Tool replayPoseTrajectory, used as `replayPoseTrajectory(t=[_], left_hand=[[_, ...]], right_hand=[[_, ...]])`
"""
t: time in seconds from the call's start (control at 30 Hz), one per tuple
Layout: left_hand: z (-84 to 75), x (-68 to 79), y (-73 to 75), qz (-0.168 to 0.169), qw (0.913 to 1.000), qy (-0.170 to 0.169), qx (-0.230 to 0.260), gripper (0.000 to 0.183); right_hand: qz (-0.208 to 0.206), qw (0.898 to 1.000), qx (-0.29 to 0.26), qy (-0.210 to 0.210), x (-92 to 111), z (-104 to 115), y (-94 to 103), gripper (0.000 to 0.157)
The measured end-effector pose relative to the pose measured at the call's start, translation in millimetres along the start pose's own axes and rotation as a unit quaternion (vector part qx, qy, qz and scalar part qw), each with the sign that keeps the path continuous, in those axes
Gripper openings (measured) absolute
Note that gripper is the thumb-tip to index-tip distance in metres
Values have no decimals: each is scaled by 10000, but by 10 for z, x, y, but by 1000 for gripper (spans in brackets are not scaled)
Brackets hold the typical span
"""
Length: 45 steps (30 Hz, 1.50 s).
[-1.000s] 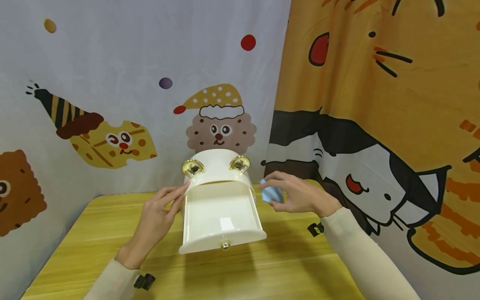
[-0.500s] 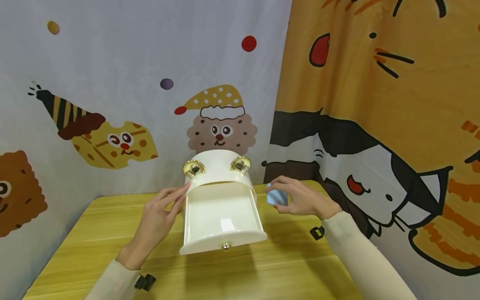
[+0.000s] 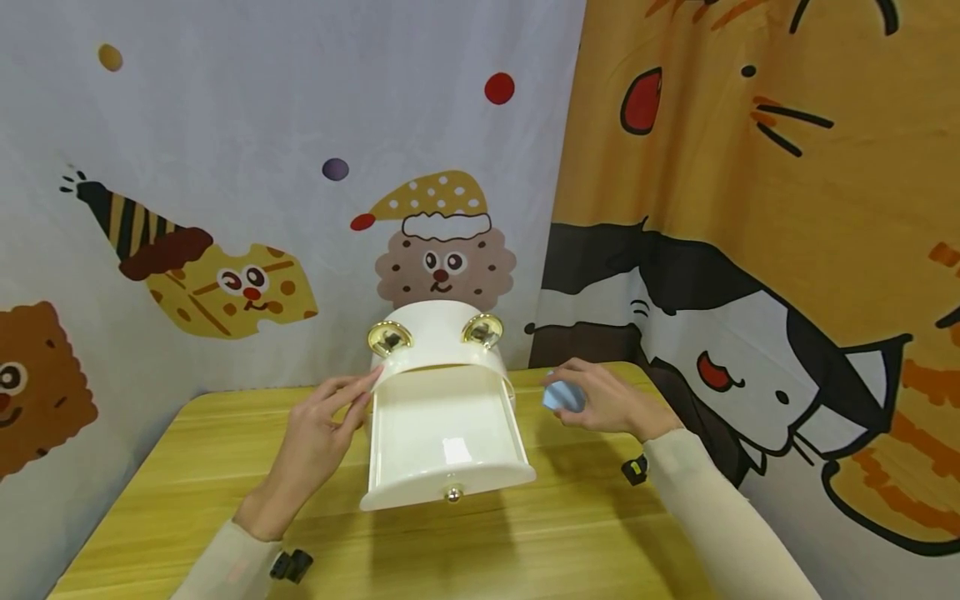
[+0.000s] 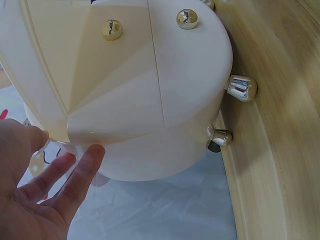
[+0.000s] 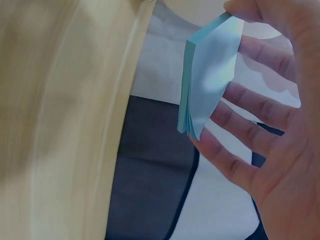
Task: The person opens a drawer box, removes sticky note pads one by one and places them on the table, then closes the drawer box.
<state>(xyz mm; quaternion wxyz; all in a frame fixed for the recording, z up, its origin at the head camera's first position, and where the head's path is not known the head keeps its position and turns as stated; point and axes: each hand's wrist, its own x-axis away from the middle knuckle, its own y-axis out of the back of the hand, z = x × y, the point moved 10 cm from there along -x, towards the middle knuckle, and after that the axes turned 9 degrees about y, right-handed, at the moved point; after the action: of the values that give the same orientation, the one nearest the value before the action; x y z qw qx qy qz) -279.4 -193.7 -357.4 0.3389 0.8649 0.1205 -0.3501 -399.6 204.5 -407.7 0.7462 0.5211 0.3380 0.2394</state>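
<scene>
A white storage box (image 3: 438,325) with two gold-rimmed round ornaments stands on the table, its white drawer (image 3: 442,425) pulled out toward me. A small round knob (image 3: 453,493) sits on the drawer's curved front. My left hand (image 3: 322,429) touches the box's left side with its fingertips; in the left wrist view those fingers (image 4: 82,175) are nearly straight along the box's edge. To the right of the box, my right hand (image 3: 603,396) pinches a light-blue sticky-note pad (image 3: 562,397). The right wrist view shows the pad (image 5: 212,70) held by its edges between thumb and fingers, its sheets slightly parted.
The yellow wood-grain table (image 3: 442,550) ends at a back edge near a pale printed curtain (image 3: 247,108). An orange curtain (image 3: 690,167) with cat drawings hangs at the right. Metallic feet (image 4: 242,88) show under the box in the left wrist view.
My right hand has moved a little right and down, away from the box, with the sticky-note pad in it. The left hand stays at the box's side.
</scene>
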Motion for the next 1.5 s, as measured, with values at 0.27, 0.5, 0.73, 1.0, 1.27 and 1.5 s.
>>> replayPoseTrajectory(t=[0.27,0.5,0.73,1.0,1.27,1.5], left_hand=[[49,9,-19,68,9999,118,-91,50],[46,5,-20,7,9999,79,-97,50],[55,2,-30,29,9999,116,-80,50],[71,-1,-30,27,9999,107,-99,50],[65,-2,-22,-17,9999,66,-113,50],[74,2,-23,-2,9999,109,-111,50]], right_hand=[[40,9987,52,-504,22,-208,-152,48],[6,9955,43,-942,24,-339,-225,50],[-40,9923,79,-1234,20,-463,-280,52],[-46,9886,105,-1499,12,-595,-369,53],[-19,9848,117,-1735,32,-651,-446,54],[12,9810,202,-1929,48,-670,-504,52]])
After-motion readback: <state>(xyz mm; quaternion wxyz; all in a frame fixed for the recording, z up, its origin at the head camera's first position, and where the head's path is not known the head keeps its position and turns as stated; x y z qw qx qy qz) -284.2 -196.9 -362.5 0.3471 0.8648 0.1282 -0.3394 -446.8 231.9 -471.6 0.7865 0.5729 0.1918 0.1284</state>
